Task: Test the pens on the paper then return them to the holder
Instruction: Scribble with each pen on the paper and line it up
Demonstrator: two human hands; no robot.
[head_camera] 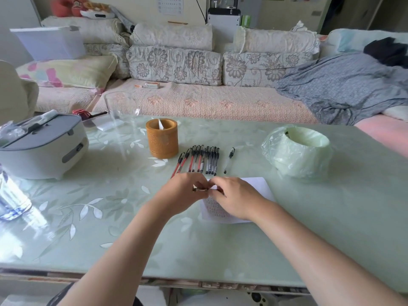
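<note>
Head view: left hand (184, 194) and right hand (237, 196) pinch one pen (200, 189) over the paper (259, 186); other pens (199, 161) lie beside the holder (163, 141), so most looks undone.

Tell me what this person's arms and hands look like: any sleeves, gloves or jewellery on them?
Both are bare. The left hand and the right hand wear no gloves, and no ring, watch or bracelet shows on either. The forearms are uncovered all the way down to the bottom edge of the picture, so no sleeves are in view.
</note>
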